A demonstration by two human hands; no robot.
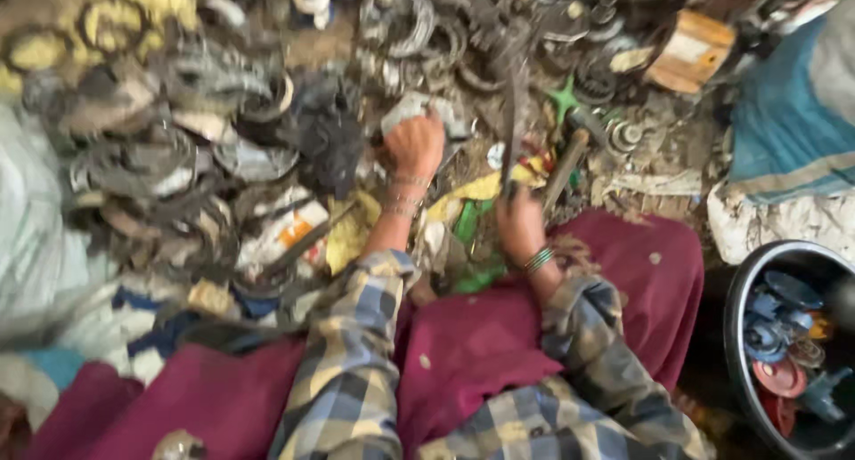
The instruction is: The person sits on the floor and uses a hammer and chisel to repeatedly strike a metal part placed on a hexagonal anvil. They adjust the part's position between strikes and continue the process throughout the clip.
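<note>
Checked sleeves and maroon cloth (472, 344) over the lap fill the nearest ground, with a black tub of coloured discs (784, 353) at the right edge. Beyond the lap, the right hand (519, 227) is closed around the lower end of a long dark metal tool (514, 113), which stands nearly upright out of the fist with its tip among the scrap. The left hand (415, 144) reaches further out, fingers curled on a pale flat metal piece (419, 111) at the edge of the scrap pile; motion blur prevents confirming whether it is gripped or only touched. Both hands are apart, with yellow and green wrappers (472, 202) on the floor between them. Judged by appearance, the tool is rigid and fairly heavy, likely greasy, so a full-fist hold low on the shaft suits it. The flat piece looks stiff and possibly sharp-edged; it is best taken by its broad faces. Farthest off lie grey rings and gears (178, 157), a green star-shaped part (564, 97) and a wooden block (690, 50).
</note>
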